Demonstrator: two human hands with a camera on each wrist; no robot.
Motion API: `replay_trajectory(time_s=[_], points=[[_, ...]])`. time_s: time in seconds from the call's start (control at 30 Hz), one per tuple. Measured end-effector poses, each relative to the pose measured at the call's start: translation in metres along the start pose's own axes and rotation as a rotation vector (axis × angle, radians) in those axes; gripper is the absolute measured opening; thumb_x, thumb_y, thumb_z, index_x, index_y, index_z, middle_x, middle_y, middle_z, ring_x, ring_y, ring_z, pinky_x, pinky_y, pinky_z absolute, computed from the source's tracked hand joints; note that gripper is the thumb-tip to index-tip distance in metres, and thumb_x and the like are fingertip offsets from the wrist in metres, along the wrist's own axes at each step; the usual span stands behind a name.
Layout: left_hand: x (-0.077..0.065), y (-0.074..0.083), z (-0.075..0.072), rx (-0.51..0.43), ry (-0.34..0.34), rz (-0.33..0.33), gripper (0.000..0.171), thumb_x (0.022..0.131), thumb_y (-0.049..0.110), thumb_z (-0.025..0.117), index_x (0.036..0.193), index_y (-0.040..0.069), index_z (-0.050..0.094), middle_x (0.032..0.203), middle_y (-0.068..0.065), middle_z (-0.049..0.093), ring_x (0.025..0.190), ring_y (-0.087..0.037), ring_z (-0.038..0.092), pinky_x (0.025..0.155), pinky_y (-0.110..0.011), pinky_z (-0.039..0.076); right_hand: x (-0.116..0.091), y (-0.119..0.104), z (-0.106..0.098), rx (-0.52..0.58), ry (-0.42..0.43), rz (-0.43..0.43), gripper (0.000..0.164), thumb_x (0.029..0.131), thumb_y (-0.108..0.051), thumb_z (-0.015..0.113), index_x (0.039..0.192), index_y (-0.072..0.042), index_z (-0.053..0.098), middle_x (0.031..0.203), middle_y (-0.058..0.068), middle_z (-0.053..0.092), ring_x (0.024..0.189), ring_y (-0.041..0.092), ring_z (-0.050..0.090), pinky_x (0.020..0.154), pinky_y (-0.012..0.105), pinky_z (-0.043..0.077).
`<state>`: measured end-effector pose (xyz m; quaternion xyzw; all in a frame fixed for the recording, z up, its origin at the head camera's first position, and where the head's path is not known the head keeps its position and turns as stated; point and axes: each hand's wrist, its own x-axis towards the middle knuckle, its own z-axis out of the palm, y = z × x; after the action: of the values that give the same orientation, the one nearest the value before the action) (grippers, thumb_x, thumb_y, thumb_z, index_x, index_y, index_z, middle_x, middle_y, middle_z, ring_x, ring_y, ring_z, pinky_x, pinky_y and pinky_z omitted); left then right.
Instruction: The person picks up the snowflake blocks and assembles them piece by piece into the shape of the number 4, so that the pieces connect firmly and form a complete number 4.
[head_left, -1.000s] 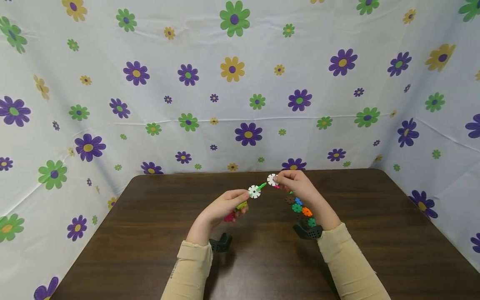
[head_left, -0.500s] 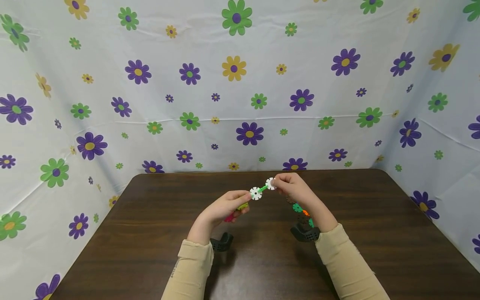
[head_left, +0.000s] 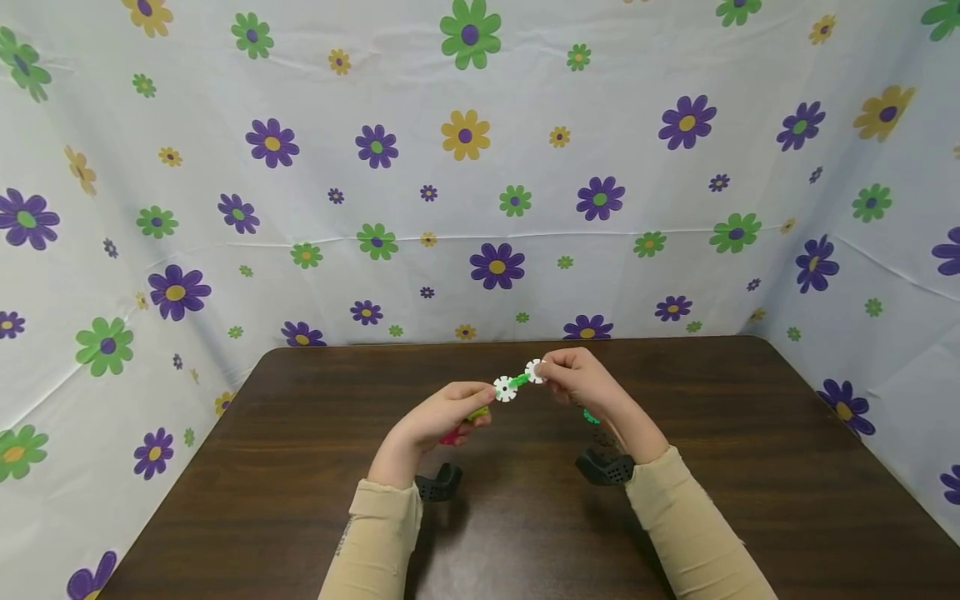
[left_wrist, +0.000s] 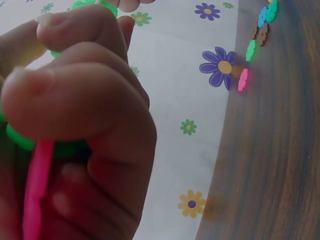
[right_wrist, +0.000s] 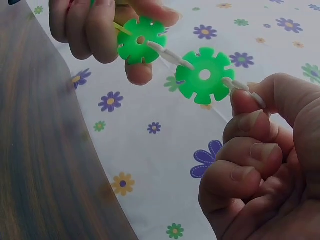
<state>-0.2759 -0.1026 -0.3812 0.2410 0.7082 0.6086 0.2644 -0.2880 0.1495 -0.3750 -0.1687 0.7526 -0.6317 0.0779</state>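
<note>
My left hand (head_left: 446, 412) grips one end of a short chain of slotted snowflake building discs. A pink disc (head_left: 450, 437) and a yellow disc (head_left: 477, 412) stick out beneath its fingers. Beyond its thumb come a white disc (head_left: 505, 388) and a green disc (right_wrist: 205, 75), slotted edge to edge. Between thumb and forefinger, my right hand (head_left: 581, 379) pinches another white disc (right_wrist: 242, 89), whose edge sits at the green disc's rim, crosswise to it. The chain is held up above the table, and the left palm hides part of it.
More loose discs lie on the dark wooden table (head_left: 300, 467) behind the right hand, among them a pink disc (left_wrist: 243, 80), a green disc (left_wrist: 251, 50) and several brown and blue ones. A flower-print cloth (head_left: 420, 283) hangs along the table's back and sides.
My right hand has moved left and slightly down, bringing its white disc from apart to against the green disc's rim. The left hand has stayed nearly in place.
</note>
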Motion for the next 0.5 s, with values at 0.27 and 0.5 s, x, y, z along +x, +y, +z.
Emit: replay_trajectory(time_s=[0.27, 0.5], points=[[-0.0026, -0.0018, -0.0041, 0.014, 0.01, -0.004, 0.036, 0.103, 0.036, 0.046, 0.095, 0.002, 0.053, 0.068, -0.002, 0.044, 0.045, -0.01, 0.03, 0.041, -0.023, 0.031, 0.0036, 0.0013, 0.0055, -0.02, -0.016, 0.001, 0.03, 0.096, -0.012, 0.057, 0.067, -0.006, 0.056, 0.056, 0.003, 0.046, 0.048, 0.012, 0.038, 0.047, 0.028, 0.033], [-0.0006, -0.003, -0.0036, 0.017, 0.022, -0.066, 0.052, 0.101, 0.049, 0.044, 0.11, -0.001, 0.056, 0.073, -0.004, 0.056, 0.054, -0.011, 0.04, 0.046, -0.024, 0.039, -0.0011, -0.0015, -0.0005, -0.038, -0.063, 0.052, 0.029, 0.097, -0.013, 0.054, 0.069, -0.005, 0.054, 0.056, 0.003, 0.042, 0.046, 0.016, 0.036, 0.044, 0.025, 0.033]])
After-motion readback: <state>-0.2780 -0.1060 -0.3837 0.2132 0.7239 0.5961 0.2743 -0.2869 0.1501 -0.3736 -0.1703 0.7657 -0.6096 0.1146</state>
